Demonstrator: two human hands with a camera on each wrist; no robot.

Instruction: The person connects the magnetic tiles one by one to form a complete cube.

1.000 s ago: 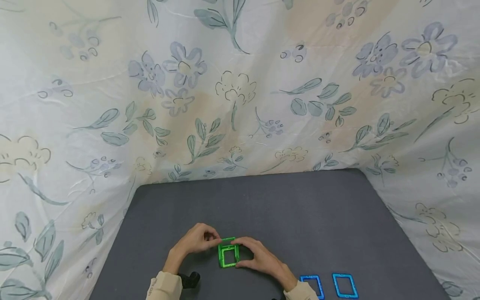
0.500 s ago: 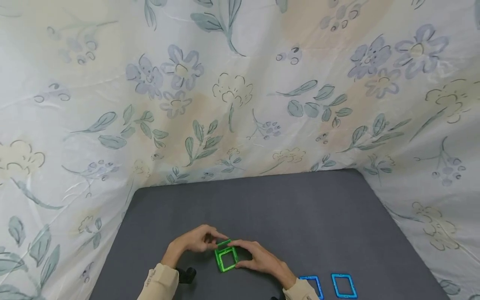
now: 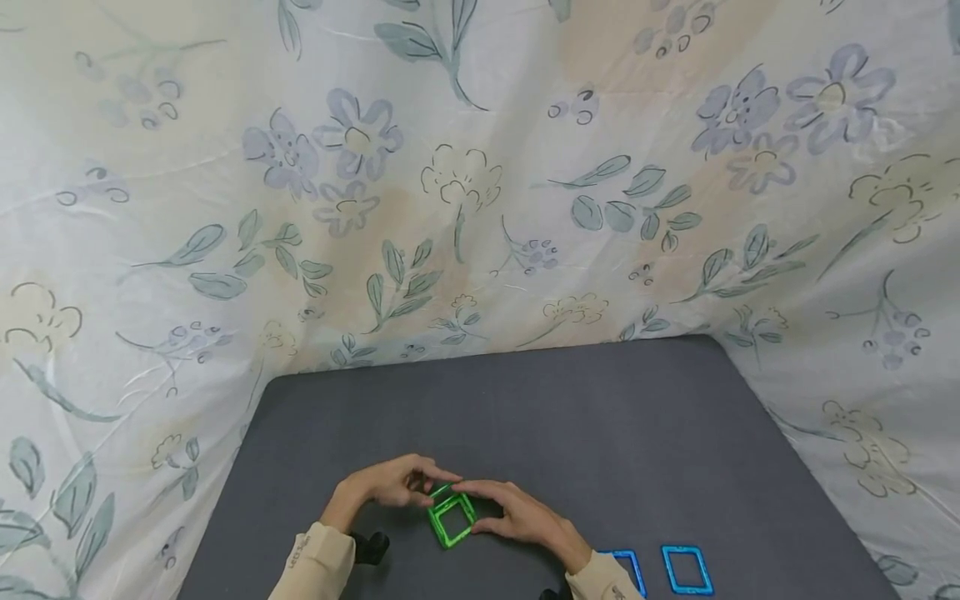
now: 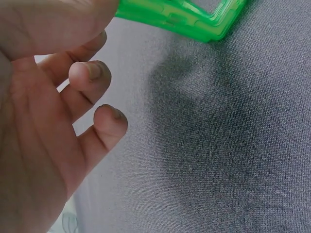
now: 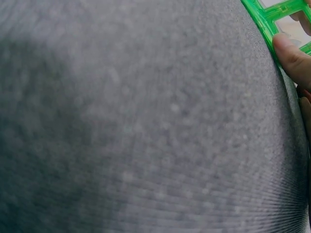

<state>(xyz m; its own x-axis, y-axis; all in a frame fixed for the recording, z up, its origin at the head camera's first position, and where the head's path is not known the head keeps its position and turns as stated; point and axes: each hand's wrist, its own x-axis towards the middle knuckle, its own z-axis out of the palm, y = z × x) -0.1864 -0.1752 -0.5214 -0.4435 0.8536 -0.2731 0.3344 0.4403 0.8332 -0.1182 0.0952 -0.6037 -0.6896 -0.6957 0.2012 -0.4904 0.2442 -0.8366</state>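
Observation:
Between the two hands, a structure of green square frames point(image 3: 453, 520) stands on the dark grey table, turned at a slant. My left hand point(image 3: 392, 482) pinches its far left corner between thumb and index finger; in the left wrist view the other fingers of that hand point(image 4: 48, 116) are loosely bent beside the green frame point(image 4: 165, 17). From the right, my right hand point(image 3: 521, 517) grips the structure with the index finger at the far edge and the thumb at the near right side. The right wrist view has the thumb point(image 5: 291, 56) against the green frame point(image 5: 265, 24).
Two blue square frames lie at the near right of the table point(image 3: 570, 425), one point(image 3: 686, 571) in full view and the other point(image 3: 636, 573) partly behind the right sleeve. Floral cloth point(image 3: 480, 275) hangs behind the table and along its sides. A black object point(image 3: 370, 548) is by the left wrist.
The green structure has turned between the hands and shifted slightly left and nearer. The left index finger has reached further right along its far edge. The right hand keeps its grip.

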